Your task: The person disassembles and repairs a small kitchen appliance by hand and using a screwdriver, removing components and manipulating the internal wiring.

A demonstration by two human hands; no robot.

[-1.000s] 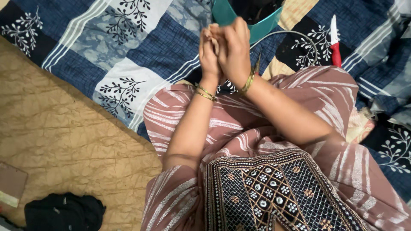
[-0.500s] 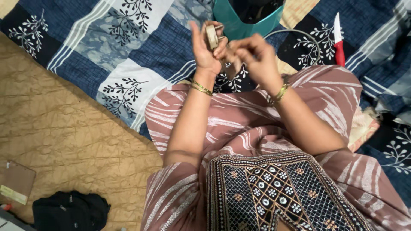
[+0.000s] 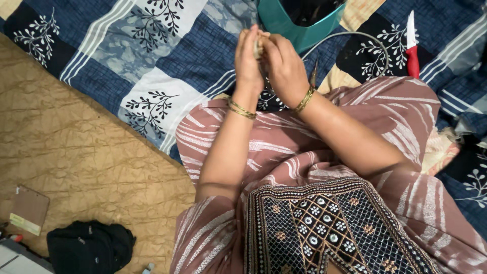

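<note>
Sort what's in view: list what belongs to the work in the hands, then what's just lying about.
In use:
left hand
right hand
small pale object pinched between both hands

Lying about:
teal plastic container
red-handled knife
grey cord
black bag
brown cardboard piece
blue patchwork quilt

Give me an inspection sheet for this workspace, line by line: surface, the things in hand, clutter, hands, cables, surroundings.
Surface: blue and white patchwork quilt with leaf prints, laid over a tan quilted mat.
Things in hand: small pale object pressed between both hands, mostly hidden.
Clutter: teal container beyond the hands; red-handled knife on the quilt.
Hands: left hand and right hand close together, each grip closed on the object; gold bangles on both wrists.
Cables: grey cord looping beside the container.
Surroundings: black bag and brown card on the mat.
</note>
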